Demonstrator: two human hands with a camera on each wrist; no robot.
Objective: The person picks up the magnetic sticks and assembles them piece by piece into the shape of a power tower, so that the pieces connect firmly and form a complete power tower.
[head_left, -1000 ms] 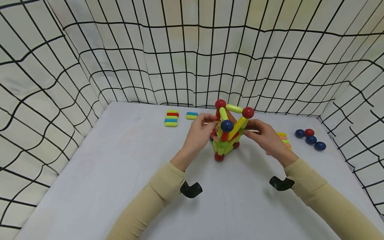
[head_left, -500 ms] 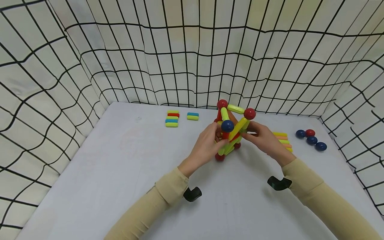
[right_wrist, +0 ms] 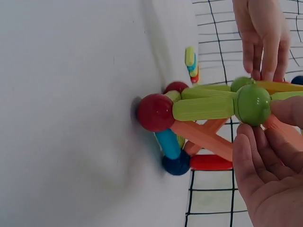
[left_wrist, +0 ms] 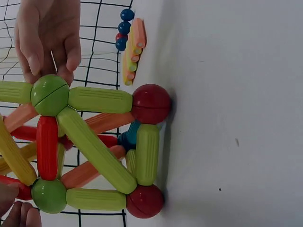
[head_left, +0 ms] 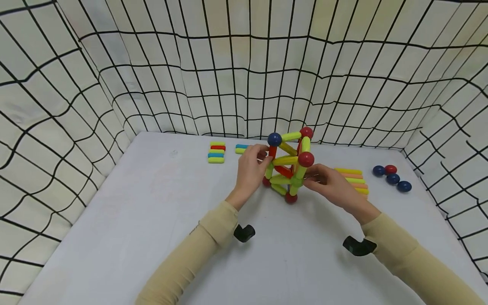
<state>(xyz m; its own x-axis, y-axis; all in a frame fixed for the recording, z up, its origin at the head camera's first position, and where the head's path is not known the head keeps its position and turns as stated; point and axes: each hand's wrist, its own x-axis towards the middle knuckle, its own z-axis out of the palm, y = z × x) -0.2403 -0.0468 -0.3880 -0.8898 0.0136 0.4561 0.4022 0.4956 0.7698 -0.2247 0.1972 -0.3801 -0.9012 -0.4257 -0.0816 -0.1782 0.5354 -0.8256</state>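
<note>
A tall frame of colored sticks and balls stands on the table between the hands. Its top carries a blue ball at left and two red balls at right. At the frame's left side, my left hand pinches a red stick beside a green ball. My right hand is at the right side; in the right wrist view its thumb and fingers hold another green ball. The lower red balls rest on the table.
Short sticks lie in a stack at the back left, with a smaller pair beside it. Longer sticks lie behind the right hand. Loose blue balls and a red one lie farther right. Black netting surrounds the table.
The frame has turned clockwise as seen from above; its blue top ball has swung from the front to the back left. My left hand has shifted back and left, the right slightly down.
</note>
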